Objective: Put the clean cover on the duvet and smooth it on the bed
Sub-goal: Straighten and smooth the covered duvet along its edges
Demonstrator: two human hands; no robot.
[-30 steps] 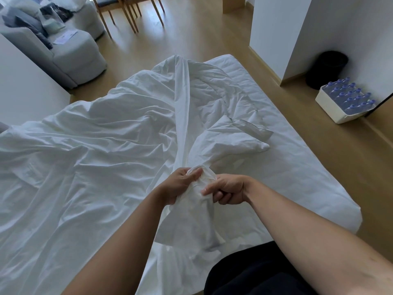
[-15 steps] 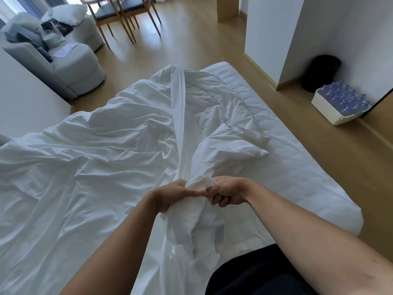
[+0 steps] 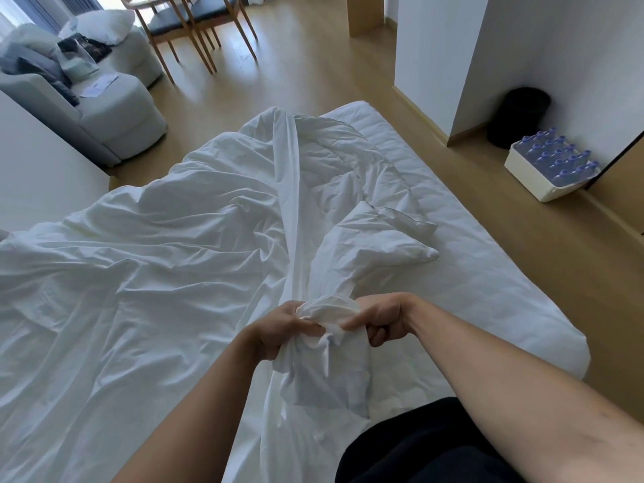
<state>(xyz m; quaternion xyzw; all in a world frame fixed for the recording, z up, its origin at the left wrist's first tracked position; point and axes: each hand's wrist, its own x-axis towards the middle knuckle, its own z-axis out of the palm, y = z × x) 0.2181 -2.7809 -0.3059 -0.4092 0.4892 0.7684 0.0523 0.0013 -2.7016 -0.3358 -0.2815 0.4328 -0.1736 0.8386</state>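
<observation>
A crumpled white duvet cover (image 3: 146, 273) spreads over the left and middle of the bed (image 3: 488, 280). A puffy white duvet corner (image 3: 376, 238) pokes out to the right of a long fold of cover. At the near edge, my left hand (image 3: 278, 329) and my right hand (image 3: 383, 318) both grip one bunched wad of white fabric (image 3: 327, 312) between them, knuckles close together. The loose end of that wad hangs down below my hands. Which layer is cover and which is duvet inside the wad is unclear.
The bare mattress sheet shows on the right side. On the wooden floor to the right stand a white crate of water bottles (image 3: 550, 165) and a black bin (image 3: 519, 116). A grey sofa (image 3: 104, 113) and wooden chairs (image 3: 195, 29) are at the back left.
My hands have drawn closer together and bunched the fabric tighter. The wad has risen a little and more cloth hangs below.
</observation>
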